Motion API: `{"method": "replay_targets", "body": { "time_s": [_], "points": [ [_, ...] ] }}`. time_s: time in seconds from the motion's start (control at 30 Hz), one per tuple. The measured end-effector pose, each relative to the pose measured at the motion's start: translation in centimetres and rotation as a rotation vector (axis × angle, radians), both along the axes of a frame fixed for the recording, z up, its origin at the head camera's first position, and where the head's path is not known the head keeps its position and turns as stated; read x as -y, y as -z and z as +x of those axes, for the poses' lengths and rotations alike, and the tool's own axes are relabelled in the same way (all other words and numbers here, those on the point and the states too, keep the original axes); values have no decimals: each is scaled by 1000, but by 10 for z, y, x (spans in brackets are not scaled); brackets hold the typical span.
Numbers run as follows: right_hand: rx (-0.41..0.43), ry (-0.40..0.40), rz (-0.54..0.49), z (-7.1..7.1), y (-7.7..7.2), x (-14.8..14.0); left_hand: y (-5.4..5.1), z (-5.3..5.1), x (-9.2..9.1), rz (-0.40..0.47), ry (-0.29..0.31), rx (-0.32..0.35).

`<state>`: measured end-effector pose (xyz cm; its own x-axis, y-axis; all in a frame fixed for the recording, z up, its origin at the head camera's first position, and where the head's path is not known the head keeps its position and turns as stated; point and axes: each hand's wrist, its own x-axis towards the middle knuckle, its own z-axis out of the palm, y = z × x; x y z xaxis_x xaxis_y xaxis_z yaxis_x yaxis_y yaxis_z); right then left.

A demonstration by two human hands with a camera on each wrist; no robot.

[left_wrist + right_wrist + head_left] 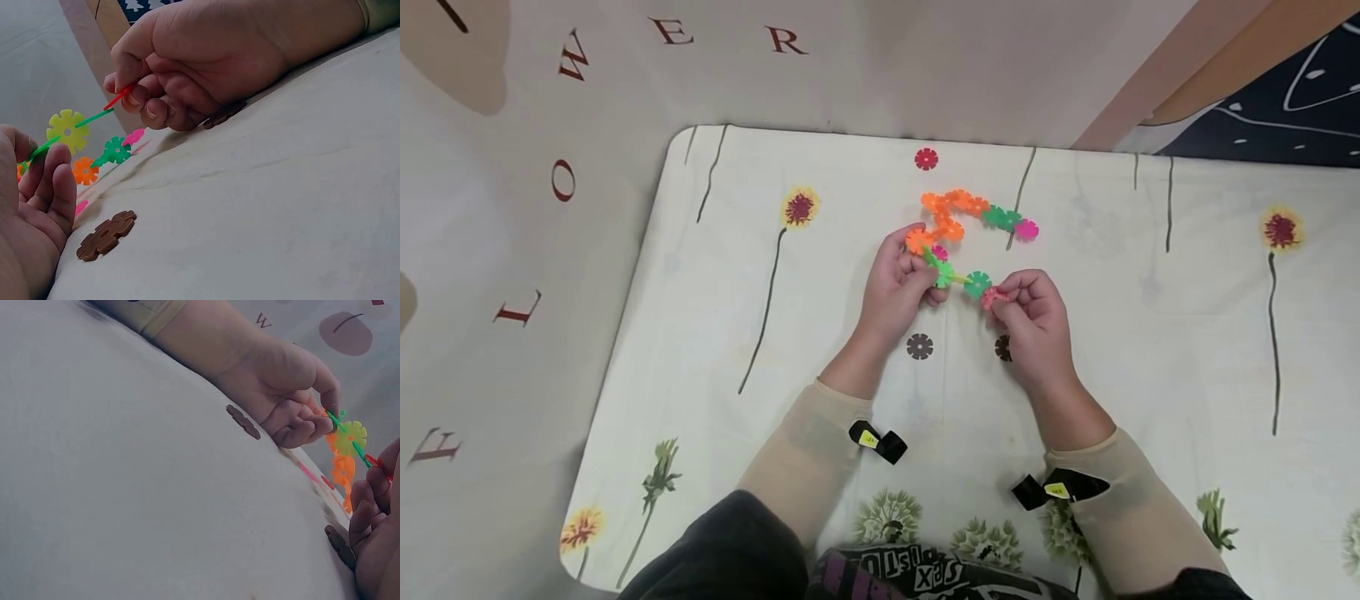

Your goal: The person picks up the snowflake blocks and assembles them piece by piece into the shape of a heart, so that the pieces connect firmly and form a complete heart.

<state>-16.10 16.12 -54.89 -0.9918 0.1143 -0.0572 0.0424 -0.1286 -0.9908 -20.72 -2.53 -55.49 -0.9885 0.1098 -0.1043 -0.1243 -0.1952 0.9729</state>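
Disc chain (950,229): partly linked; left hand (897,282) pinches green disc (943,273), right hand (1037,325) pinches red disc (992,298); brown discs (920,347) lie unattached

Slotted-disc chain (951,229), mostly orange and green, bent in an open curve, far end pink; left hand (897,282) pinched it. Right hand (1036,323) pinched red slotted disc (993,297) beside green end disc (977,284).

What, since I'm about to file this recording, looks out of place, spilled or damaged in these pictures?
Nothing stands out. The chain of flower discs curves, but no visible piece looks cracked; the loose red disc and two brown discs lie apart on the cloth, seemingly just spare pieces.
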Motion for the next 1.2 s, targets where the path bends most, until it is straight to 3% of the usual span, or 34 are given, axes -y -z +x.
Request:
{"method": "replay_targets", "body": {
  "time_s": [0.43,0.7,0.9,1.2],
  "points": [
    [-5,13,42,0,1,0,0,0,0,-5,-12,-10],
    [-89,117,-2,-1,8,-1,1,0,0,1,-21,-2],
    [-77,164,32,-1,7,-2,2,0,0,6,-37,-7],
    [-71,85,71,-1,7,-4,0,0,1,-1,-51,8]
  ]
}}
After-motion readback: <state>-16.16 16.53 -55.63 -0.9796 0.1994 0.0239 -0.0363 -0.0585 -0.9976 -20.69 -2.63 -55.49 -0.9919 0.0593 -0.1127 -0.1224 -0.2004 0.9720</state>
